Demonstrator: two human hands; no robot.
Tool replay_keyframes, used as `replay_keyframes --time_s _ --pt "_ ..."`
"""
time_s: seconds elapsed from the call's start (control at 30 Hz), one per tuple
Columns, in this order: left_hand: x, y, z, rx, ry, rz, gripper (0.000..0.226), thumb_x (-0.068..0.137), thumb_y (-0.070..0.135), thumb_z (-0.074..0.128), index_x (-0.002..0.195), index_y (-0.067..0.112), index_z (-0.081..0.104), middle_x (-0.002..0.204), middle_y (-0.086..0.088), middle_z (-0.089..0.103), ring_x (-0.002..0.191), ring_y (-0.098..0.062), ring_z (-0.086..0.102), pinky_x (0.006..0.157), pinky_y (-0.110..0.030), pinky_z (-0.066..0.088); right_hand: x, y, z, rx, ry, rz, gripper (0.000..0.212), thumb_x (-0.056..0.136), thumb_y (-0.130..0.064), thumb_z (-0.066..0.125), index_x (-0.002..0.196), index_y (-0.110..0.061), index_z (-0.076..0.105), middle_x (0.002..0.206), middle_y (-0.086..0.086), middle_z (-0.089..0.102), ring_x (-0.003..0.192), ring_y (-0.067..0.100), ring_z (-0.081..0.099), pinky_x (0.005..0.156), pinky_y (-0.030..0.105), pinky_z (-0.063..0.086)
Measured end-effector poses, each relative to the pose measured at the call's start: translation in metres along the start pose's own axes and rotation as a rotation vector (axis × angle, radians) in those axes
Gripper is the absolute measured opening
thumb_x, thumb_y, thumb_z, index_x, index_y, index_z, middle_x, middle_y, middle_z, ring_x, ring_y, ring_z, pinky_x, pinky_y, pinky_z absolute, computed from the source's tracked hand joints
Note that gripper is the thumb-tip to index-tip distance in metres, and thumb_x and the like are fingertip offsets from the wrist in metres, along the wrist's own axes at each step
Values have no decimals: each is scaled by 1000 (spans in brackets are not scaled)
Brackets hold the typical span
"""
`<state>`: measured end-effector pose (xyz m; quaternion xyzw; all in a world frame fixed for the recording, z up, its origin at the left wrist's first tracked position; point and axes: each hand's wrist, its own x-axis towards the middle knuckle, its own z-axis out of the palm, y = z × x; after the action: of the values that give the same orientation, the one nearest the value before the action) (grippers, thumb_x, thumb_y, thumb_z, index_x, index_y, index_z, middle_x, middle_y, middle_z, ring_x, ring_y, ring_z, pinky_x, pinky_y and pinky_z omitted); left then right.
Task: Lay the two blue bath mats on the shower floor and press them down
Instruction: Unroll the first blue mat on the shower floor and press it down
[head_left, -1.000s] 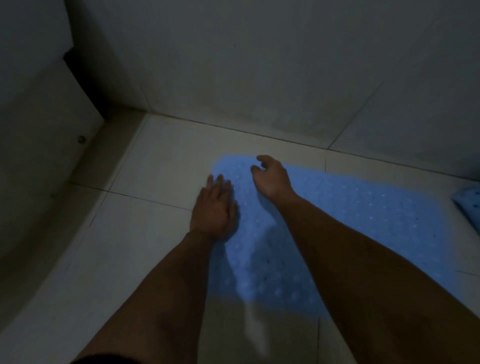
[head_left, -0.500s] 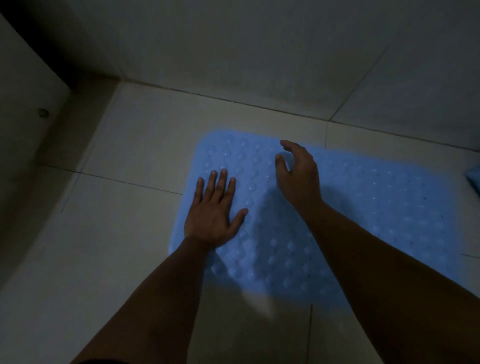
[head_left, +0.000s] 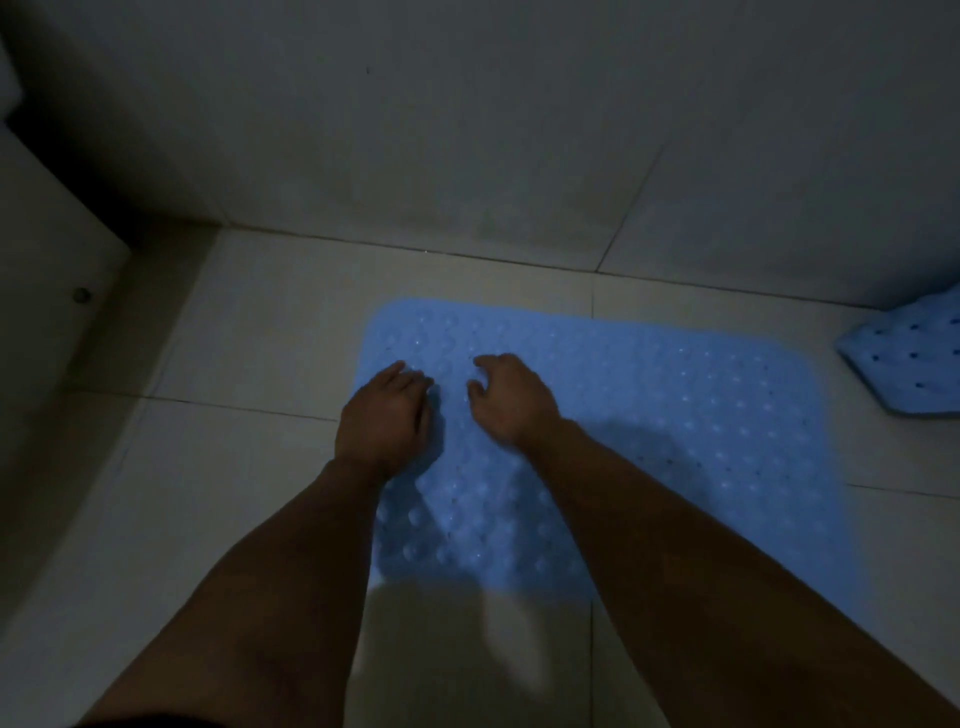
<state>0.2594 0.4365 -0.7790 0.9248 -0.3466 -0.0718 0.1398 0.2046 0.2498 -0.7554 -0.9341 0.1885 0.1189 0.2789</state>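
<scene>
Dim shower floor (head_left: 249, 467), pale tiles. Blue bath mat (head_left: 675, 415) lies flat at centre. Left hand (head_left: 383, 415) presses its 9 o'clock edge, fingers relaxed. Right hand (head_left: 511, 397) rests alongside, fingers loosely curled, grasping nothing. Second bath mat (head_left: 909, 358) lies at 3 o'clock, apart.

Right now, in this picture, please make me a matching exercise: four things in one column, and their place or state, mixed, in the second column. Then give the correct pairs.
Things
1. left hand
2. right hand
3. large blue mat
4. second blue mat

Place or state
A. spread flat on the floor tiles
B. at the far right edge, only partly in view
C. on the mat's left edge
D. fingers loosely curled, over the mat

Pairs: 1-C, 2-D, 3-A, 4-B
</scene>
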Motion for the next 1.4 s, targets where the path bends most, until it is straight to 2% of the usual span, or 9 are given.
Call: replay_keyframes --time_s 0.23,0.47,0.63,0.8,0.93,1.07,1.2,1.3,1.4 --pt "-12 -5 8 92 54 -47 58 94 34 32 137 6 60 147 -15 56 144 -38 40 110 -52 43 -42 -7 82 -291 42 -83 72 102 -50 22 160 -9 9 167 17 -6 154 33 -13 123 57 3" --pt "-18 -21 21 107 47 -52 60 99 31 31 154 9 37 162 -17 35 155 -37 18 118 -57 33 -44 -8 99 -343 168 -46 79 101 -62 16 160 -9 8 167 16 -9 154 31 -16 123 57 3" --pt "-8 -25 22 95 65 -58 57 101 30 35 154 9 39 163 -15 32 156 -36 14 120 -56 29 -44 -7 97 -332 144 -47 88 97 -69 13 160 -9 2 166 16 -14 153 30 -20 123 57 2" --pt "-14 -27 19 108 50 -83 57 102 31 31 154 9 38 164 -15 32 156 -36 13 119 -58 31 -43 -10 94 -303 38 -43 109 83 -86 13 158 -11 -14 163 14 -29 149 29 -30 122 57 -9" --pt "-18 -20 10 104 63 -96 57 102 31 30 153 10 42 163 -14 34 155 -36 16 119 -57 31 -33 -16 74 -270 -213 11 118 78 -90 23 154 -14 -25 156 12 -42 144 30 -39 119 56 -17" --pt "-22 -10 1 105 105 -73 55 102 31 31 150 10 47 160 -14 39 154 -36 20 118 -57 33 -12 -25 28 -89 -412 51 99 92 -69 45 160 -13 -1 165 12 -20 154 31 -14 125 51 1" --pt "-22 8 8 106 50 -107 65 100 39 21 152 8 44 161 -17 37 155 -39 17 120 -57 28 -13 -7 -18 124 -132 20 63 99 -47 54 151 -15 41 159 8 38 145 28 38 119 37 29" --pt "-23 29 18 113 -142 -110 88 89 55 -3 161 11 22 169 -16 12 156 -38 -7 126 -54 6 -27 25 -35 172 -6 50 51 97 -40 58 143 -17 54 150 6 51 138 26 47 115 35 35" --pt "-20 55 24 123 -176 -83 92 85 58 -11 163 14 11 171 -13 -2 155 -35 -18 126 -52 -5 -40 56 -42 161 55 76 44 97 -35 59 138 -17 59 146 5 55 136 25 49 114 34 35"
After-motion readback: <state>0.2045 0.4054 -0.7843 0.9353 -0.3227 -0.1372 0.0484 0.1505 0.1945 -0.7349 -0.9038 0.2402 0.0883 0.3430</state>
